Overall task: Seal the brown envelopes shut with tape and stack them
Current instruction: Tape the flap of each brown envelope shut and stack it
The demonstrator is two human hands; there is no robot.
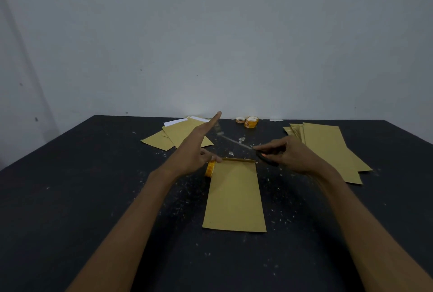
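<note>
One brown envelope point(234, 195) lies flat at the centre of the frame on the dark table point(93, 186), its folded flap edge just below my hands. Paper this thin weighs almost nothing and bends at a touch, so I judge it best pinned flat near the flap while taping. For stacking I would take it by a long edge, not a corner.

My right hand point(290, 154), right of centre, curls its fingers through the black handles of the scissors point(269, 162), blades reaching up and left. My left hand point(192, 153) has its forefinger straight and raised. Its other fingers curl down beside the tape roll point(210, 168) at the envelope's upper left corner, and I cannot tell whether they grip it.

Below that fingertip hangs something pale and shiny, probably a strip of tape point(218, 129). It would be sticky, limp and quick to fold on itself, so it wants tension.

More envelopes sit in a loose pile point(178, 134) at upper left and a stack point(328, 148) at right. Spare rolls point(249, 122) rest at the table's far edge.
</note>
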